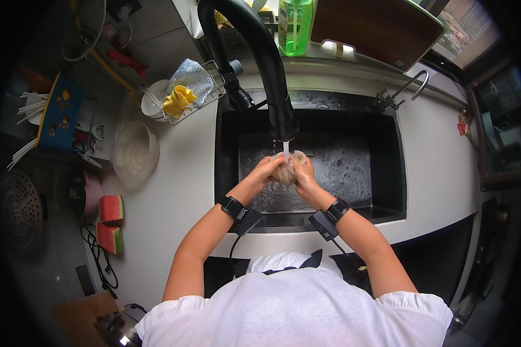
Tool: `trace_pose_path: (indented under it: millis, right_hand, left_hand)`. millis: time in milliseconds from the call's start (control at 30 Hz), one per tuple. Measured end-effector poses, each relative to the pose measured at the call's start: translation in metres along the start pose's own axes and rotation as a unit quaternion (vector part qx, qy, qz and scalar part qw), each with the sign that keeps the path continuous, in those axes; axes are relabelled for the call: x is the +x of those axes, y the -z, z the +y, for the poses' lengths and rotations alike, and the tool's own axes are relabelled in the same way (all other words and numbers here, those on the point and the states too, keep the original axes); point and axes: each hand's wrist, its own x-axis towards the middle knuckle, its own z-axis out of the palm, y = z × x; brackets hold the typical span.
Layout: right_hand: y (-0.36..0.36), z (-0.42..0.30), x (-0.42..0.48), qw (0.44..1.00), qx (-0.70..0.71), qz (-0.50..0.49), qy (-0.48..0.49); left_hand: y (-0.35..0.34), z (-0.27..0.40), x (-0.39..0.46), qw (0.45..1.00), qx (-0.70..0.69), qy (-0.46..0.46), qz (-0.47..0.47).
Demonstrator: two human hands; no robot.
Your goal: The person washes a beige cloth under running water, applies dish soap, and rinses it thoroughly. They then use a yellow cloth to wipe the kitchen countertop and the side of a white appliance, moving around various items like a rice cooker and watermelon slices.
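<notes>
Both hands hold a wet, beige cloth bunched up over the black sink. My left hand grips its left side, and my right hand has the right side. Water runs from the black gooseneck faucet straight down onto the cloth between my thumbs. Foamy water and bubbles lie on the sink floor below. Parts of the cloth are hidden behind my fingers.
A wire rack with a yellow cloth stands left of the faucet. Farther left are a translucent bowl and watermelon pieces. Green bottled soap and a cutting board stand behind the sink; a small metal tap is at right.
</notes>
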Motion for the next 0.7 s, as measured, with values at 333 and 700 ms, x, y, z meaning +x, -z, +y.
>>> trace_pose_path:
  millis: [333, 700]
  right_hand:
    - [0.013, 0.006, 0.022, 0.963, 0.131, -0.065, -0.225]
    - [0.001, -0.018, 0.011, 0.968, 0.115, -0.031, -0.219]
  left_hand:
    - [0.006, 0.126, 0.016, 0.557, 0.579, -0.532, 0.265]
    - [0.015, 0.156, 0.041, 0.601, 0.562, -0.399, 0.405]
